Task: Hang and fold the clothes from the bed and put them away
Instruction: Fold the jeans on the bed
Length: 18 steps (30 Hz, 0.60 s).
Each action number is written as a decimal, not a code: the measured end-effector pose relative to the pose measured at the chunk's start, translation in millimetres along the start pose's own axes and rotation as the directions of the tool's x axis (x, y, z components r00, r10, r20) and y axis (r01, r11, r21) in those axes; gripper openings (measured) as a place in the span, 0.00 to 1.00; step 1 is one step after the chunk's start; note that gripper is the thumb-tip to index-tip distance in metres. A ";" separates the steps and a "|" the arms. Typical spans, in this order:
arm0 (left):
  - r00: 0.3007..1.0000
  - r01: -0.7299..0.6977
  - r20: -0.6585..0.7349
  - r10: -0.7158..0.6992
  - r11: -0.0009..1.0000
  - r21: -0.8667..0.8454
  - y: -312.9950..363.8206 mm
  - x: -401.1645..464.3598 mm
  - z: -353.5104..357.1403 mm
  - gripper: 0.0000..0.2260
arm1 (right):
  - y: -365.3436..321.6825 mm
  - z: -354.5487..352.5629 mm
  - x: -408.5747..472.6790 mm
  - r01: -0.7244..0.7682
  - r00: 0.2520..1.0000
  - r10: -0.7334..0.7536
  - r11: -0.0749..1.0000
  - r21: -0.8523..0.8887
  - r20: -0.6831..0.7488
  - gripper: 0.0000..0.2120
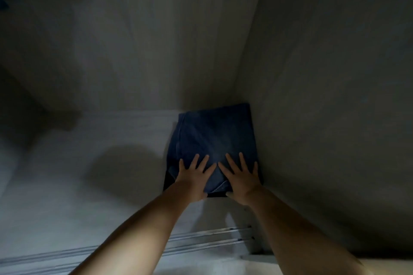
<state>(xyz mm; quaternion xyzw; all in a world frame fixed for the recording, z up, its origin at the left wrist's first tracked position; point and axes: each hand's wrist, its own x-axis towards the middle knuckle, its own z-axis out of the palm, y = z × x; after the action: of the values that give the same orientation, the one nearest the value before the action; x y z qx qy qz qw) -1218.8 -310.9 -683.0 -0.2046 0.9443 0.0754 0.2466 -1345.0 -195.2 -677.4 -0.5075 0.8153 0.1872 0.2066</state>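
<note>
Inside a dim, pale wood-grain wardrobe compartment (156, 40), with a wide bare stretch of light laminate shelf floor (67, 174) at far left and a soft shadow across it. Further right, left hand (194, 177) laid flat, fingers straight and spread, pressing on the near left part of the folded dark-blue denim garment (214, 138). Beside it, right hand (240, 177) likewise flat and spread on the near right part, gripping nothing. Denim square resting on the shelf, tucked into the back right corner, its right edge against or just beside the pale side panel (324, 96); which of the two cannot be told. Nearer the front, pale metal rails (201, 235) running across.

Judged step: putting away, with the fold already made and the piece being seated. Next move likely needs only lifting both palms straight off without dragging the top layer, then going back for another item.
</note>
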 end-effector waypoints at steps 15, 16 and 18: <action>0.996 0.047 -0.067 -0.050 0.998 -0.044 12.9 -228.2 -291.0 0.31 | 8.0 -299.3 -220.2 0.023 1.000 -0.024 0.990 0.140 0.007 0.25; 0.996 0.050 -0.067 -0.053 0.997 -0.051 14.1 -241.5 -310.6 0.31 | 9.3 -318.8 -233.6 0.026 1.000 -0.026 0.990 0.136 0.003 0.24; 0.996 0.049 -0.079 -0.053 0.998 -0.050 16.3 -260.8 -340.2 0.31 | 8.8 -348.5 -253.0 0.032 0.999 -0.032 0.992 0.125 -0.006 0.23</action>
<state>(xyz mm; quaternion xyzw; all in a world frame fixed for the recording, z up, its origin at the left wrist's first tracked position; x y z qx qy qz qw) -1166.3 -287.8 -257.9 -0.2374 0.9457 0.0835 0.2055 -1303.0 -181.2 -249.0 -0.5069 0.8177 0.1314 0.2392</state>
